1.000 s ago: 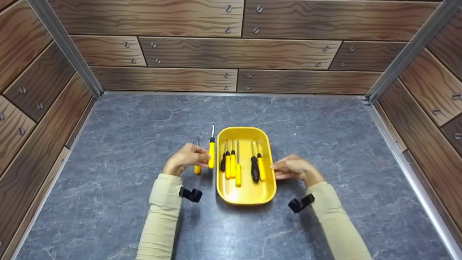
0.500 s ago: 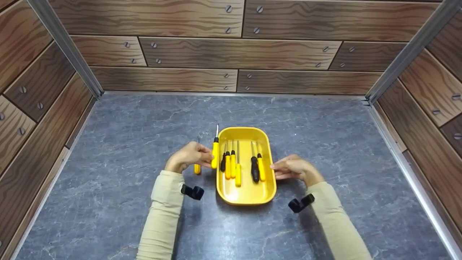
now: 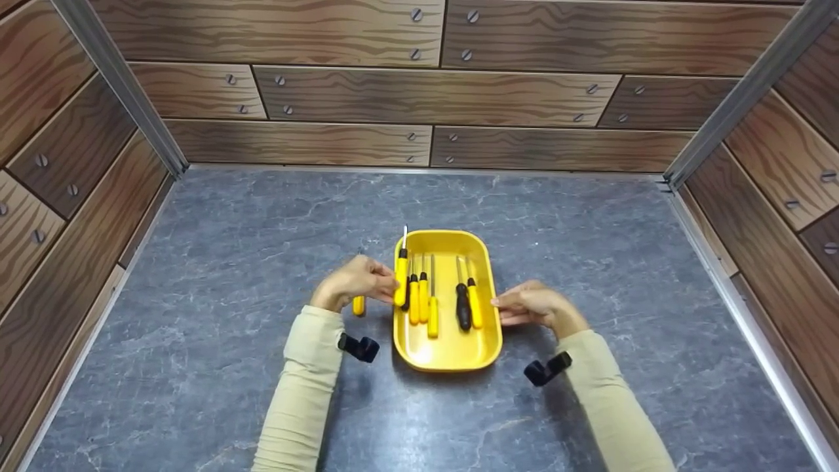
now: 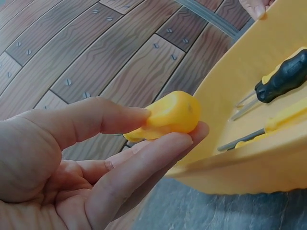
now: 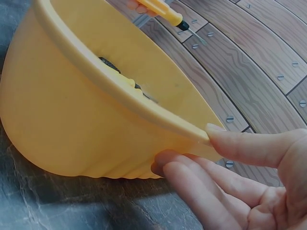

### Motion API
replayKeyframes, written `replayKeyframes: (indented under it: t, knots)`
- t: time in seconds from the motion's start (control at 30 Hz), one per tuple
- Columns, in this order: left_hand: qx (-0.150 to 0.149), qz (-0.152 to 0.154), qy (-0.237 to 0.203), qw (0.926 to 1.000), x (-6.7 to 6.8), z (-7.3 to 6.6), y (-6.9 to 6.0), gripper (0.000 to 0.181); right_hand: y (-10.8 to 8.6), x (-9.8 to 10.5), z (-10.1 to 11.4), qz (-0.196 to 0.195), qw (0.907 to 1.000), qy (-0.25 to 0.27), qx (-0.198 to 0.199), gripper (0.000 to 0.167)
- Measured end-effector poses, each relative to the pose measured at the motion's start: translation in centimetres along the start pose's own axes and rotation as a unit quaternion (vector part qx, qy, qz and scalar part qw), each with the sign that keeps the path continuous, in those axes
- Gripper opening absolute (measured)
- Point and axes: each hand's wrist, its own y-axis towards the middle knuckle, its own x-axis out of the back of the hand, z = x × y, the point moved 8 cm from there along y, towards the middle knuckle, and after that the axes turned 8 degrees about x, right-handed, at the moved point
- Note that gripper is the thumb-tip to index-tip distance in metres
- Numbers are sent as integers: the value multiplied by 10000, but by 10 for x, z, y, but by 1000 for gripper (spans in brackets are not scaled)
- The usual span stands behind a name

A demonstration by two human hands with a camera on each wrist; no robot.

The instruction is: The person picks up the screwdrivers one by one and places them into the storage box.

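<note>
My left hand (image 3: pixel 359 280) pinches a screwdriver (image 3: pixel 401 278) by its yellow handle, thumb on one side and fingers on the other. It is held over the left rim of a yellow plastic tray (image 3: pixel 448 357), blade pointing away from me. In the left wrist view, the rounded end of the handle (image 4: pixel 180 112) faces the camera. My right hand (image 3: pixel 534 303) holds the tray's right side, thumb at the rim and fingers against the outer wall. Several screwdrivers lie in the tray, among them a black-handled one (image 3: pixel 463 308) at the right; the held one partly covers another black handle.
Another yellow-handled screwdriver (image 3: pixel 358 305) lies on the grey marbled surface (image 3: pixel 262 223) left of the tray, partly hidden by my left hand. Wood-patterned walls (image 3: pixel 432 95) enclose the back and both sides.
My left hand has moved right, carrying the screwdriver from beside the tray to over its left rim. The right hand and the tray have stayed put.
</note>
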Motion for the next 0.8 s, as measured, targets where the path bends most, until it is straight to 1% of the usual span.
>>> replayKeyframes:
  t: [0.13, 0.3, 0.37, 0.43, 0.53, 0.6, 0.73, 0.8]
  knots:
    - [42, 0, 63, 10000, -4, -2, 2, 26, -1, 1, 1, 17, 10000, -3, 25, 20]
    - [55, 55, 50, 10000, -11, -5, 4, 25, -1, 1, 0, 28, 10000, 82, 46, 16]
    - [27, 107, 41, 9999, -13, -6, 5, 25, -1, 0, -1, 41, 9999, 136, 36, 18]
    - [-21, 148, 56, 9999, -16, -7, 6, 25, 0, -1, -1, 86, 9998, 162, 49, 24]
    - [-90, 170, 44, 9998, -18, -7, 8, 26, -1, -1, -1, 49, 9998, 198, 39, 28]
    - [-151, 167, 35, 9997, -20, -8, 9, 26, -1, -1, -1, 32, 9998, 199, 52, 27]
    - [-246, 150, 10, 9996, -23, -8, 9, 25, -1, -1, -2, 1, 9998, 190, 57, 18]
    - [-251, 133, 28, 9996, -25, -8, 10, 23, 0, -2, -2, 45, 9998, 169, 74, 15]
